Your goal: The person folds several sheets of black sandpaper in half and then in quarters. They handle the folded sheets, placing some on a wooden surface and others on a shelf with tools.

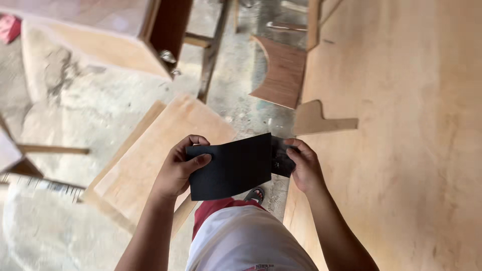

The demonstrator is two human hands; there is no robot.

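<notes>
Head view: fingers (197, 161) around black sheet (232, 166)

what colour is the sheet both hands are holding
The sheet is black, plain and matte, seen best in the head view.

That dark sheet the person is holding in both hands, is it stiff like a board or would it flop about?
Probably bendy: the dark sheet looks thin, and one end seems folded back by the right hand. Likely light too, since the left hand pinches its edge with fingertips alone. It hardly sags between the hands, so perhaps paper-stiff rather than cloth-limp.
</notes>
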